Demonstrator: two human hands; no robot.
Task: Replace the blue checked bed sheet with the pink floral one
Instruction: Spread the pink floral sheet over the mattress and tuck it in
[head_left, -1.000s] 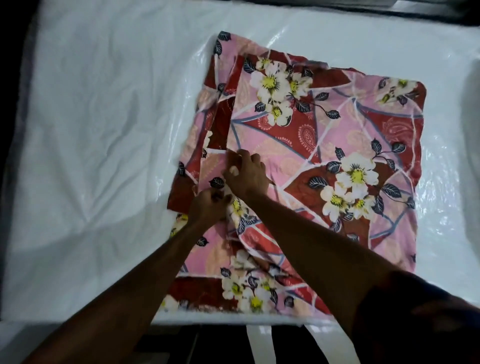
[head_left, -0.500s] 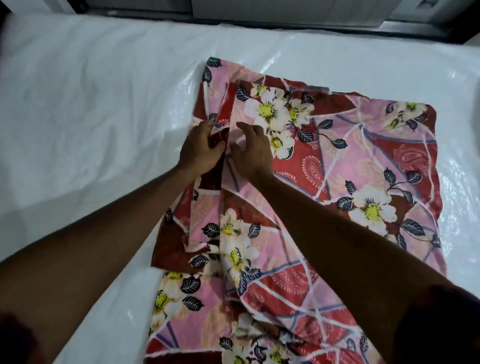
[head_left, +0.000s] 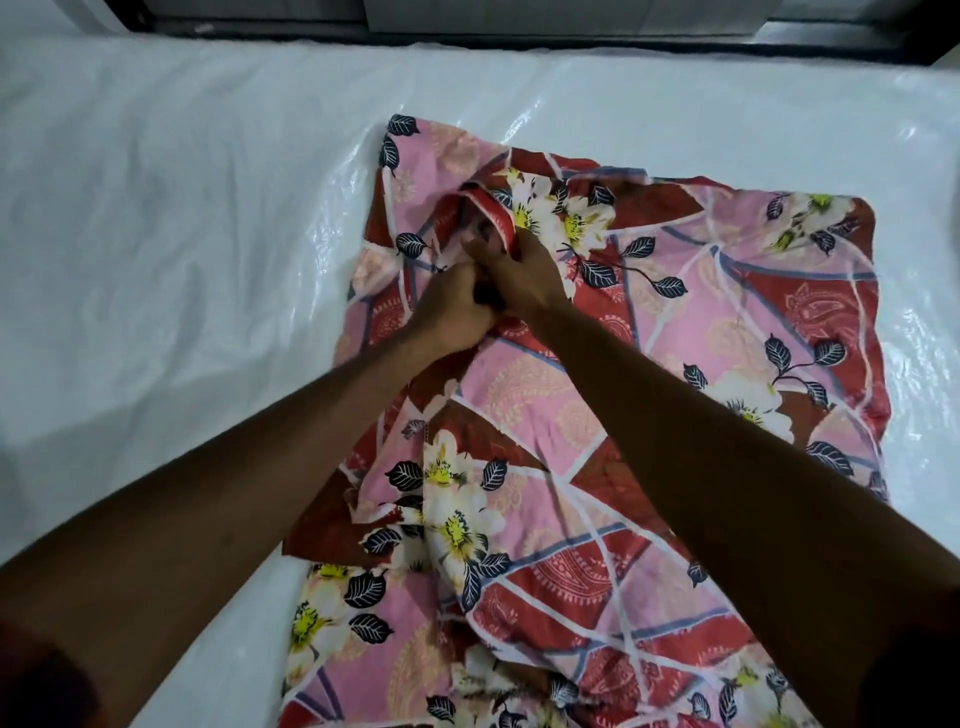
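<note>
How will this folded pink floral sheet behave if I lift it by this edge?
Probably floppy: the pink floral bed sheet bunches where the left hand and right hand grip it. Its folded layers would likely fall open. It may slide easily on the glossy plastic-covered white mattress.

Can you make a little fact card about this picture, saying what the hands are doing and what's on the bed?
bed: white mattress under shiny clear plastic
sheet: pink floral sheet, folded in layers, lying on the mattress
left hand: grips bunched cloth of the sheet
right hand: pinches a raised fold near the sheet's far end
hands: close together, touching
sheet spread out: not yet
</note>
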